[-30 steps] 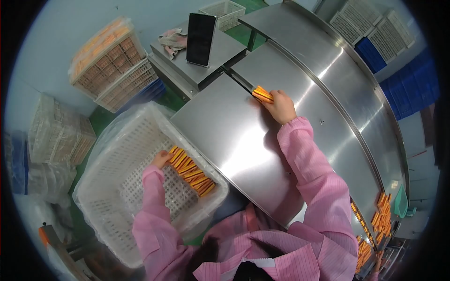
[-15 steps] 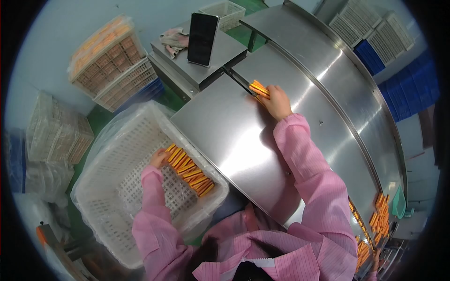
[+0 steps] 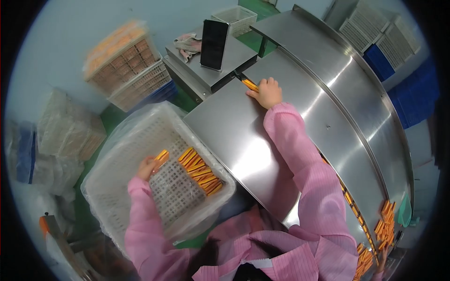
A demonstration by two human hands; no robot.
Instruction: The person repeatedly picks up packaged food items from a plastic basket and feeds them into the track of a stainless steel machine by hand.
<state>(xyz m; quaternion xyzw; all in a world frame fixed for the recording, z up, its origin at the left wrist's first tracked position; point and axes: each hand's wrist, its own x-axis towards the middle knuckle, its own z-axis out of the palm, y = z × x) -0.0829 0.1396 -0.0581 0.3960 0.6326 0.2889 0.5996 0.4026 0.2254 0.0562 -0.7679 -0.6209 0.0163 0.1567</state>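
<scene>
Inside the lined white crate [image 3: 108,187], my left hand [image 3: 148,167] pinches an orange-and-dark striped stick piece [image 3: 161,157]. To its right, a row of similar striped sticks [image 3: 200,172] lies along the crate's right wall. My right hand [image 3: 267,92] is over the steel table [image 3: 234,122], its fingers closed around the near end of striped sticks [image 3: 250,85] at the narrow channel. How many sticks it grips is hidden by the fingers.
A dark tablet [image 3: 214,44] stands beside a cloth [image 3: 188,46] on a steel stand. Loose orange sticks [image 3: 385,225] lie at the lower right, near a green basket [image 3: 404,211] and another person's hand [image 3: 383,257]. Stacked crates [image 3: 124,61] stand at the upper left.
My left hand has moved away from the row, toward the lower left, with a striped piece. My right hand has shifted up-left and lowered to the channel. The view has turned slightly.
</scene>
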